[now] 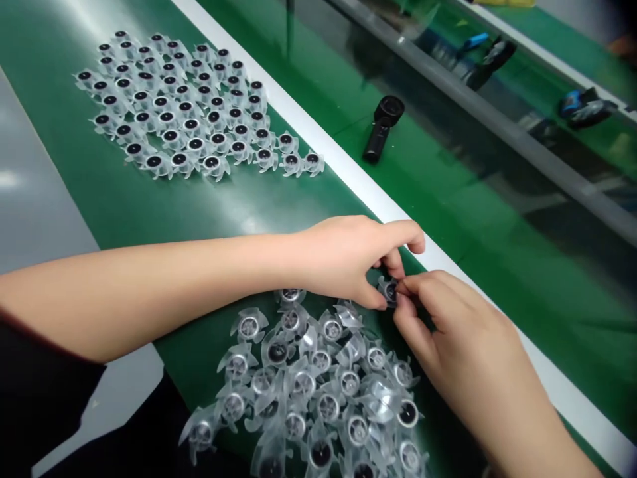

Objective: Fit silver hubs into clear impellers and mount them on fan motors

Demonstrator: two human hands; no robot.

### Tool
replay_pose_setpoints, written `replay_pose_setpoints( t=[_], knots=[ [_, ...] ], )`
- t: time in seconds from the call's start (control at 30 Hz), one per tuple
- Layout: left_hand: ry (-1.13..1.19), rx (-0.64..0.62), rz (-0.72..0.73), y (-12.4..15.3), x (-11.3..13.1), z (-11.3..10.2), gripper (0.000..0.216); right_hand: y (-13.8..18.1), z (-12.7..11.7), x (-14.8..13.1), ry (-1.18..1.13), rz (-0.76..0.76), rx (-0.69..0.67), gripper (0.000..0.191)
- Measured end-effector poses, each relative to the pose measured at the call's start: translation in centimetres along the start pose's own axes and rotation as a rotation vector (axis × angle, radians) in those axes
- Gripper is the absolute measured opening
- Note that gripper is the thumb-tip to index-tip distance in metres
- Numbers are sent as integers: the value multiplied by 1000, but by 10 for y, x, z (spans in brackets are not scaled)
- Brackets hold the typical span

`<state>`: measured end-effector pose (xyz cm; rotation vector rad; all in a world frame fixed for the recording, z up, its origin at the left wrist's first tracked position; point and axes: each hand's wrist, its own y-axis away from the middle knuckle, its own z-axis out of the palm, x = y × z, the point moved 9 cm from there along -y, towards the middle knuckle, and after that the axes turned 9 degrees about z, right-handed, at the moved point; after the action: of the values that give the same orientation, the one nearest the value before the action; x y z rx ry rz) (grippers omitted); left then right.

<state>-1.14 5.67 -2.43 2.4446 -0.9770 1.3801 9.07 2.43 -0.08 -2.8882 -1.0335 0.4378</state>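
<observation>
- The left hand (343, 259) reaches in from the left of the frame, its forearm lying across the table, and the right hand (458, 325) comes up from the lower right; they meet just above the centre of the frame.
- The small translucent plastic fan-bladed piece with a dark centre (389, 290) sits between them, partly hidden by the fingers.
- Both grips are together and clamped on that piece, the fingertips of the two hands nearly touching around it.
- A close fingertip pinch seems the right way to handle so small and light a piece: it leaves the centre partly visible and keeps the blades off the neighbouring pieces.
- Just below the hands lies a loose, overlapping heap of translucent fan-bladed pieces with silver-grey or black centres (308, 392).
- At the upper left of the frame, a tidier, closely packed group of translucent fan-bladed pieces with black centres (174, 106) lies apart on the glossy green table (129, 199).
- Beyond the long white edge strip (318, 133), a black handheld tool with a round head (383, 126) lies on a green surface, well away from both hands.
</observation>
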Motion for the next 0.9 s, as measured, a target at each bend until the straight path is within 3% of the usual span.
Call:
replay_pose_setpoints(
  t=[0.13,0.33,0.5,0.57,0.7,0.9],
  knots=[
    [-9,-67,-18,-1,2,0,54,2,-4,-10,166,-41,68,20],
    [-12,-74,-42,-1,4,-3,53,4,-5,-28,282,-132,47,21],
    [-2,-68,-31,-1,4,-3,51,26,-3,-33,382,-222,26,25],
    [0,-71,-15,0,4,-2,49,34,-2,-29,357,-248,-9,32],
    [-45,-50,52,1,6,-4,44,37,-17,-11,252,-175,21,28],
    [-360,-61,220,0,18,-9,15,42,-28,29,136,-206,82,33]
  ],
)
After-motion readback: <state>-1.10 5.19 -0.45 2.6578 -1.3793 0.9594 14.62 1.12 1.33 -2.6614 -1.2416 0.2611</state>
